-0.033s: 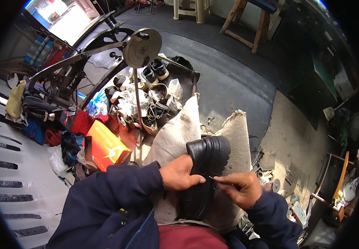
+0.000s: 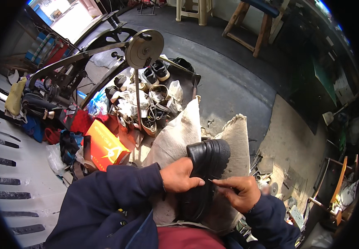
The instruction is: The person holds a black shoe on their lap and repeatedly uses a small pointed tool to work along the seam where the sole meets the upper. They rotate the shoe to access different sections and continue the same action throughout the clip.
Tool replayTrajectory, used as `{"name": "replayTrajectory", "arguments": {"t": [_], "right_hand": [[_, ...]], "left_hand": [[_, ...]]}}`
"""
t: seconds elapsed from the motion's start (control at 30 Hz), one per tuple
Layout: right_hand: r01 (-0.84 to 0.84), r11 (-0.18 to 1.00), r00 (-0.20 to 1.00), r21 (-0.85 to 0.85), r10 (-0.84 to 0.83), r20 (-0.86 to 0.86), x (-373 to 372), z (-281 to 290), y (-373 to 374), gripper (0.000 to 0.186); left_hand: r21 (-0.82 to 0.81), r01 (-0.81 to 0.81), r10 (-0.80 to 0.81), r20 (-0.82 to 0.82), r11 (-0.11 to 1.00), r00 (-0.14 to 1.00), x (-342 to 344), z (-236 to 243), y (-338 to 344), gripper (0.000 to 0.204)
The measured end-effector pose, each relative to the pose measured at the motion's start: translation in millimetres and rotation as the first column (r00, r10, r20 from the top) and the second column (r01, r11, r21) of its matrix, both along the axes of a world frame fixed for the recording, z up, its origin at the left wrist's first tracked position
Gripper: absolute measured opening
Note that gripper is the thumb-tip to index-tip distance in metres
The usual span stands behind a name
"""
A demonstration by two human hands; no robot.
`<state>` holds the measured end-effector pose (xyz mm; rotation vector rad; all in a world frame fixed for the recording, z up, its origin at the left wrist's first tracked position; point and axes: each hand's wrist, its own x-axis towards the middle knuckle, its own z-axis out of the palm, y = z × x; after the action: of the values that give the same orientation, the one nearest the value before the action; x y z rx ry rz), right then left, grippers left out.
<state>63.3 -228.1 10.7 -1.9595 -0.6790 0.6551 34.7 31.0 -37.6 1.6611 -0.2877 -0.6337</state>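
Observation:
A black leather shoe (image 2: 208, 155) lies across my lap on a pale, frayed cloth (image 2: 177, 135), its toe pointing away from me. My left hand (image 2: 178, 175) is closed round the shoe's left side, thumb pressed on the leather. At its right edge, beside the sole, my right hand (image 2: 241, 191) pinches a thin, short, needle-like piece (image 2: 211, 180) between thumb and forefinger. The tip points at the shoe close to my left thumb. Whether it enters the leather is too small to tell.
A black iron sewing machine with a round wheel (image 2: 145, 49) stands ahead on the left. Behind it lies a heap of shoes and plastic bags (image 2: 125, 101). An orange box (image 2: 107, 145) sits near my left elbow. Small tools and scraps (image 2: 270, 166) lie to the right, and a wooden stool (image 2: 252, 25) stands far back.
The whole view has shifted slightly. My hands keep nearly the same hold on the shoe and the needle-like piece.

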Motion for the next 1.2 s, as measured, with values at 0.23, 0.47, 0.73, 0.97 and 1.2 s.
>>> {"name": "replayTrajectory", "arguments": {"t": [0.23, 0.47, 0.73, 0.97, 1.2], "right_hand": [[0.027, 1.0, 1.0, 0.006, -0.027, 0.015, -1.0, -1.0, 5.4, 0.024], [0.025, 0.998, 0.996, 0.05, -0.029, 0.083, -3.0, -11.3, 4.7, 0.022], [0.043, 0.997, 0.995, 0.064, -0.049, 0.088, -2.2, -14.7, 7.6, 0.019], [0.06, 0.997, 0.978, 0.045, -0.068, 0.198, -6.6, -18.2, 14.5, 0.012], [0.067, 0.993, 0.958, 0.099, -0.091, 0.271, -12.8, -22.4, 7.5, 0.013]], "left_hand": [[-0.08, -0.071, 0.078, 0.09, 0.994, 0.993, 2.3, -6.6, -4.8, 0.054], [-0.043, -0.046, 0.047, 0.021, 0.998, 0.999, 3.3, -5.2, -2.9, 0.058], [0.042, 0.013, -0.01, -0.079, 0.999, 0.997, 5.1, -12.3, -4.8, 0.062], [-0.013, -0.066, 0.067, 0.073, 0.998, 0.995, 2.1, -29.5, -10.1, 0.046], [0.086, -0.133, 0.121, 0.127, 0.987, 0.984, -8.9, -19.8, -10.3, 0.037]]}}
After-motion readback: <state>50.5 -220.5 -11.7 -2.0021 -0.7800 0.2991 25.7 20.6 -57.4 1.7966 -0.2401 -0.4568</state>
